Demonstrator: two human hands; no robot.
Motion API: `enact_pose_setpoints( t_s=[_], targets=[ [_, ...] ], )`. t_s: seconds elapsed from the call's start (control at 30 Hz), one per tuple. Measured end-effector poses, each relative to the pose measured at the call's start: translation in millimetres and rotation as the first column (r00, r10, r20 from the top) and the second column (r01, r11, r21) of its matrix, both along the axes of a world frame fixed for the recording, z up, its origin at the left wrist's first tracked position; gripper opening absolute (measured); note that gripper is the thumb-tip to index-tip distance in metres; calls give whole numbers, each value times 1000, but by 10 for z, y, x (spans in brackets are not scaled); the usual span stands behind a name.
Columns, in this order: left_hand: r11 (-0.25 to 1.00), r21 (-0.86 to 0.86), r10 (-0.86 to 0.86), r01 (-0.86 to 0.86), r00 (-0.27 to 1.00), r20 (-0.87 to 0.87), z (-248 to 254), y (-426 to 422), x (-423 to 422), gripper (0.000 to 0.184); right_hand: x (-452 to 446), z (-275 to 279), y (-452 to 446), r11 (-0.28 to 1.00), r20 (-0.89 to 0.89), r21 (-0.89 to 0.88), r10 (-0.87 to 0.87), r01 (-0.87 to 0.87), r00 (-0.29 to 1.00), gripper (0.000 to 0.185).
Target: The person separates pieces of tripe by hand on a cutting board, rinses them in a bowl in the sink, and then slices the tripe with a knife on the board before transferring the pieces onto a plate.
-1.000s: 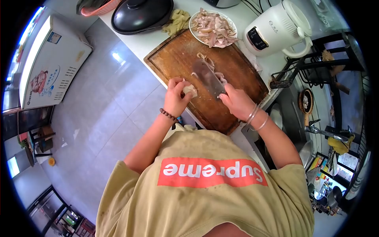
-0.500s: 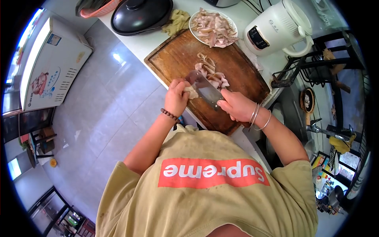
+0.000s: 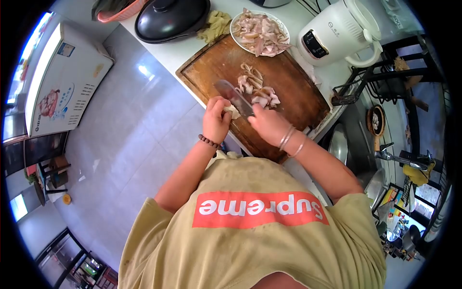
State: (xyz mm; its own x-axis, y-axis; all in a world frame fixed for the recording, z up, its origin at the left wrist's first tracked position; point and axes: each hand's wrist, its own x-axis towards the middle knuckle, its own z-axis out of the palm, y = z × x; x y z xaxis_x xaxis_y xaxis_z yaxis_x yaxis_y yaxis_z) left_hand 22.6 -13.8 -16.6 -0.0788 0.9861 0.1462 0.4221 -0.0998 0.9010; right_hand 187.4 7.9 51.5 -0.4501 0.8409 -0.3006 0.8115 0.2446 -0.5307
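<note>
My right hand (image 3: 269, 124) is closed round the handle of a cleaver (image 3: 233, 96), its broad blade tilted over the wooden cutting board (image 3: 202, 67). Curled fingers of my left hand (image 3: 216, 118) press a pale piece of meat (image 3: 233, 111) near the board's front edge, close beside the blade. Sliced meat (image 3: 265, 97) lies in a small heap on the board just beyond the cleaver. Behind the board, a white plate (image 3: 234, 39) is piled with more cut strips (image 3: 260, 31).
A black lidded pot (image 3: 172, 19) and a yellowish cloth (image 3: 215, 26) are at the back left of the counter. A white electric jug (image 3: 332, 36) stands right of the plate. Further right are a black rack (image 3: 380, 86) and a sink with a metal bowl (image 3: 339, 144).
My right hand and the cleaver have moved left toward my left hand, and the blade has turned more edge-on. My left hand stays nearly in place on the meat.
</note>
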Motion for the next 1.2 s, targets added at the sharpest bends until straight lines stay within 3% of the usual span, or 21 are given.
enact_pose_setpoints(
  t_s=[0.13, 0.33, 0.47, 0.53, 0.67, 0.73, 0.83, 1.2],
  targets=[
    [998, 24, 53, -54, 998, 36, -18, 30, 1, 26, 314, 150, -20, 997, 41, -17, -69, 70, 997, 24],
    [999, -7, 40, -40, 999, -23, 39, 19, 27, 26, 341, 456, -190, 995, -161, -97, -11, -5, 987, 23],
    [1000, 16, 14, -13, 999, -42, 63, 32, 6, 25, 301, 374, -199, 992, -132, -126, -17, 1, 991, 24],
    [1000, 20, 9, -8, 999, -49, 56, 50, -8, 25, 265, 363, -177, 968, -159, -246, -80, 39, 984, 24],
    [1000, -11, -12, 12, 998, -59, 82, 71, -23, 25, 173, 318, -126, 968, -125, -248, -65, 33, 990, 23],
    [999, -51, 3, -6, 998, -58, 106, 76, -11, 24, 107, 288, -103, 995, -137, -95, 5, -18, 991, 22],
    [1000, -15, 3, -4, 999, -43, 69, 84, -13, 24, -9, 187, -74, 1000, -105, -21, -2, 0, 995, 22],
    [998, -18, 66, -67, 998, -18, 48, 79, 22, 21, -142, -21, -82, 999, -43, 32, -14, 16, 999, 22]
  ],
)
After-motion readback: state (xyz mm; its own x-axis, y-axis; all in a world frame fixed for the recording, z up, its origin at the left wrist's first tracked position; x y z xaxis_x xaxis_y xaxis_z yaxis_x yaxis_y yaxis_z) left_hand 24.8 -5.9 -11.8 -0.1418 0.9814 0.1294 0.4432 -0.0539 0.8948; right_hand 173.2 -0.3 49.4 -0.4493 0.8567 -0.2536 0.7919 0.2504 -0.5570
